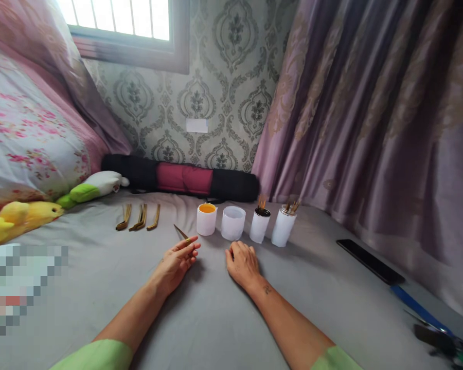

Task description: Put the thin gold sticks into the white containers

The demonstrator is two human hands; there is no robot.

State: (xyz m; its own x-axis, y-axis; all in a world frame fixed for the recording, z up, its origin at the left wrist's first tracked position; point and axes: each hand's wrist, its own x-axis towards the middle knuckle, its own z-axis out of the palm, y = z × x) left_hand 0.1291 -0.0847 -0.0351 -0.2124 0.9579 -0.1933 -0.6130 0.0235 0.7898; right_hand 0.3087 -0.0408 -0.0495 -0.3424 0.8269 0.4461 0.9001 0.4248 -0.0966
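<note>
My left hand (177, 262) rests on the grey sheet (216, 318) with its fingers pressed together round a thin gold-coloured pointed tool (180, 232) that sticks up and to the left. My right hand (242, 263) lies knuckles-up beside it, fingers curled under, just in front of the white cups. Four white cups stand in a row ahead: one with orange contents (207, 219), one that looks empty (233, 222), and two holding brown sticks (260, 224) (284, 225).
Three gold curved tools (139, 218) lie at the left of the cups. Yellow (19, 218) and green-white (92, 186) plush toys lie at far left. A black and red roll (181, 180) lies along the wall. A black phone (370, 261) and blue-handled tool (416, 307) lie right, by the curtain.
</note>
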